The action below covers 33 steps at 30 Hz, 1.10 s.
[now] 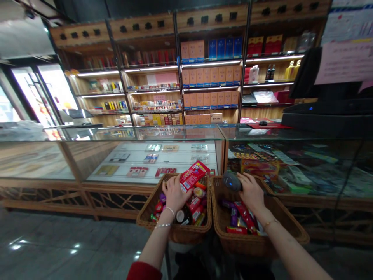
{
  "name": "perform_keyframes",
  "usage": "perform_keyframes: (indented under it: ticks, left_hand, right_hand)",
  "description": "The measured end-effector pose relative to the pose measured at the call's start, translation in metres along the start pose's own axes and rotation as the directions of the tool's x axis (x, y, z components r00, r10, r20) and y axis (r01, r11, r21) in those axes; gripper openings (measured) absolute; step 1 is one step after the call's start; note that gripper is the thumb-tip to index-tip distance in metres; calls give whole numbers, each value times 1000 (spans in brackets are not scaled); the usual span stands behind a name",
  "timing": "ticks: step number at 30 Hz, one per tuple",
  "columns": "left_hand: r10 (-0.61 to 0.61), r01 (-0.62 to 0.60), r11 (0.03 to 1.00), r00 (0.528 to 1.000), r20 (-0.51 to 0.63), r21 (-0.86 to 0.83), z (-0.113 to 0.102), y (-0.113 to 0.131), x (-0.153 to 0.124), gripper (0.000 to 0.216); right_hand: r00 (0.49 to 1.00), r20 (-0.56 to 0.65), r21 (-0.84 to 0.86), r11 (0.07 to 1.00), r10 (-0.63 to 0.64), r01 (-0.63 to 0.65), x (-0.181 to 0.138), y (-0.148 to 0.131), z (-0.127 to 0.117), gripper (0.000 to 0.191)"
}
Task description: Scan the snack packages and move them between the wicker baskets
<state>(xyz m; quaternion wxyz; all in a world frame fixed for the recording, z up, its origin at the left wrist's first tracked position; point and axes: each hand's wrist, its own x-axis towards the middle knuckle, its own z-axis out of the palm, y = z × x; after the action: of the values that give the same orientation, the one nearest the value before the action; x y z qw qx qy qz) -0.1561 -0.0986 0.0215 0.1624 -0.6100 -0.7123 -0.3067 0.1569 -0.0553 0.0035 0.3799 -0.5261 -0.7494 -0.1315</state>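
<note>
My left hand [174,193] grips a red snack packet [192,175] and holds it above the left wicker basket [148,219], which is full of small wrapped snacks. My right hand [251,190] is closed around a dark grey handheld scanner [232,181] over the right wicker basket [288,227], where several purple and red snack packs [240,219] lie. The scanner's head points toward the red packet. Bracelets sit on both wrists.
Behind the two baskets runs a glass display counter [140,134] with packs laid out inside. A black till screen [323,99] stands on the counter at the right. Lit wooden shelves [210,77] with boxes and bottles fill the back wall. Grey tiled floor [58,245] lies at lower left.
</note>
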Motion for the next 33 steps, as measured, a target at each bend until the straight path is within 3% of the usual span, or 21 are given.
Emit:
perform_keyframes:
  ticks: [6,10,22,33]
  left_hand:
    - [-260,253,961,964,47,112,-14,-42,-15,83]
    - [-268,257,956,961,67,139,-9,-45,-21,81]
    - [-96,86,993,986,134,82,12,18,-9,79]
    - [116,-120,993,970,215,8,28,86,1,80]
  right_hand:
    - [1000,7,13,1000,-3,3,1,-4,5,46]
    - [1000,3,13,1000,-11,11,-2,-3,12,46]
    - [1000,8,17,1000,12,-12,-6,8,7,46]
    - [998,57,-98,995,38,-32,-15,49,-7,51]
